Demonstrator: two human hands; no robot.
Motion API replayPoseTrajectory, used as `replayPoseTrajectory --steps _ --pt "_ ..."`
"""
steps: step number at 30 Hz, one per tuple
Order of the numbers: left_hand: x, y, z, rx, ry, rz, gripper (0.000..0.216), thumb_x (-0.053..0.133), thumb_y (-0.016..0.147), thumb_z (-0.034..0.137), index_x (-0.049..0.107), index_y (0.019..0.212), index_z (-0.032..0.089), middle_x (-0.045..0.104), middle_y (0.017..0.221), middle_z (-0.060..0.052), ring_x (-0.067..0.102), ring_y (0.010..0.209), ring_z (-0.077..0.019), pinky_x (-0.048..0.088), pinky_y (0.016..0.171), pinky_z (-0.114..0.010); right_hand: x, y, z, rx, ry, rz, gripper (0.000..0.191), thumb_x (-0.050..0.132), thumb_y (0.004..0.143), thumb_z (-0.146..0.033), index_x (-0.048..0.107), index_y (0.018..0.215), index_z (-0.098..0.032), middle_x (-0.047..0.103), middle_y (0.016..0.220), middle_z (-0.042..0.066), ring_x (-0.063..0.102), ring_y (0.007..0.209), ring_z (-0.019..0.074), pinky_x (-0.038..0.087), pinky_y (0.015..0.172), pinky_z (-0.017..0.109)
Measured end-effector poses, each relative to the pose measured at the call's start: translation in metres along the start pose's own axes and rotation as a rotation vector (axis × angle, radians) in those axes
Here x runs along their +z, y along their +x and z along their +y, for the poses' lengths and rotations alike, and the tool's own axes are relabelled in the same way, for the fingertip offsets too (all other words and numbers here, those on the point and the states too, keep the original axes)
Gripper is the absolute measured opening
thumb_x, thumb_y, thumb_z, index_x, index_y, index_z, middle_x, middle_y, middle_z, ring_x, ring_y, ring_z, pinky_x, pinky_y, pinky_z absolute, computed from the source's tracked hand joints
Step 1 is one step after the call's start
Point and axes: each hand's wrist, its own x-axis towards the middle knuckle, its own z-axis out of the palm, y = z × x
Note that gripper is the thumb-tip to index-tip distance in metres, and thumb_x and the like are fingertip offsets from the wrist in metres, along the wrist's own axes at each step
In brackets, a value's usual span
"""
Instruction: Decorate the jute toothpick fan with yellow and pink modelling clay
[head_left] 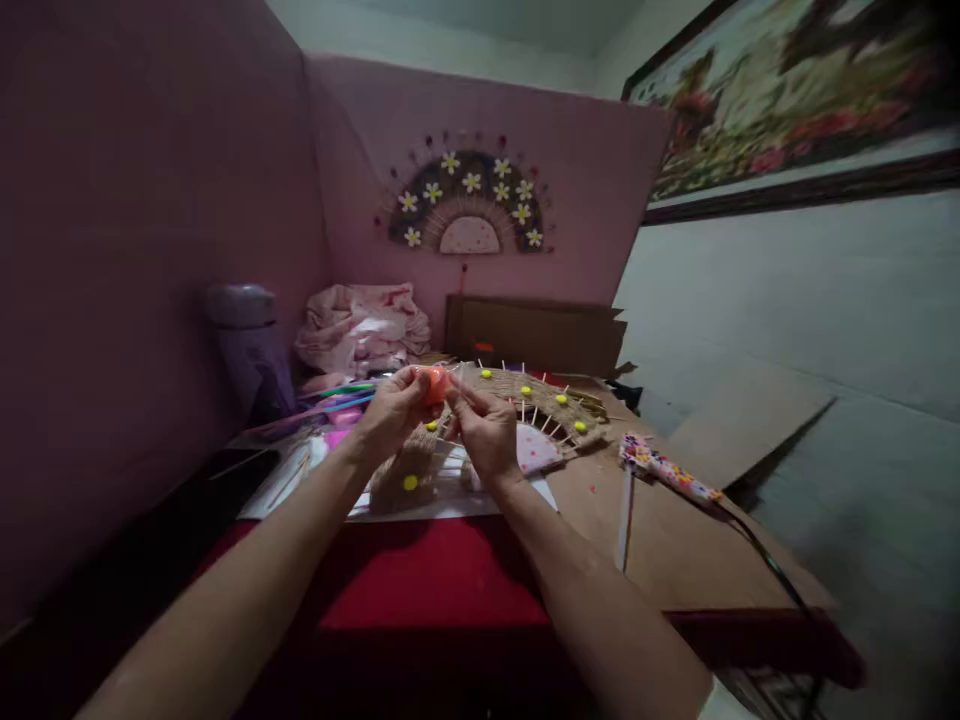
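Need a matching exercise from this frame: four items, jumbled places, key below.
Things
1. small bright orange piece
2. dark half-round fan with white flowers
3. tan, fibrous half-round fan with yellow discs
4. flower-patterned tool with a dark cord

Places
a. on the flat brown sheet at the right
b. in the fingers of the left hand, with the right hand close against it
c. up on the pink wall
d. lying flat, partly hidden behind the hands

Pairs: 1-b, 2-c, 3-d, 4-a
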Motion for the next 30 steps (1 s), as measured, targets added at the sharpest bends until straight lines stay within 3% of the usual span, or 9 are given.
replayPoseTrajectory --steps 15,23,30 --pt "-0.005 -0.001 -0.003 0.016 0.015 -0.078 0.040 0.090 0.059 0.035 0.064 0.076 0.010 0.066 0.069 -0.002 0.059 0.056 -0.0091 0.052 0.052 -0.021 0.000 0.003 0.008 0.076 0.048 -0.096 0.058 0.067 0.079 -0.047 0.067 0.125 -0.011 0.056 0.039 -0.006 0.046 0.033 0.0075 0.036 0.041 0.019" --pt "-0.004 0.001 -0.003 0.053 0.038 -0.048 0.042 0.090 0.058 0.038 0.064 0.077 0.012 0.067 0.069 -0.002 0.060 0.055 -0.0099 0.050 0.050 -0.021 -0.001 -0.001 -0.003 -0.015 -0.035 0.021 0.048 0.064 0.082 -0.043 0.072 0.116 -0.010 0.054 0.040 -0.007 0.045 0.036 0.0073 0.039 0.045 0.020" --pt "-0.007 0.003 -0.003 0.083 0.050 -0.019 0.044 0.090 0.057 0.039 0.063 0.078 0.012 0.066 0.071 -0.002 0.062 0.058 -0.0112 0.053 0.054 -0.022 -0.002 0.000 -0.003 0.012 -0.081 0.003 0.050 0.063 0.083 -0.044 0.071 0.117 -0.008 0.054 0.039 -0.006 0.047 0.036 0.0088 0.041 0.047 0.022"
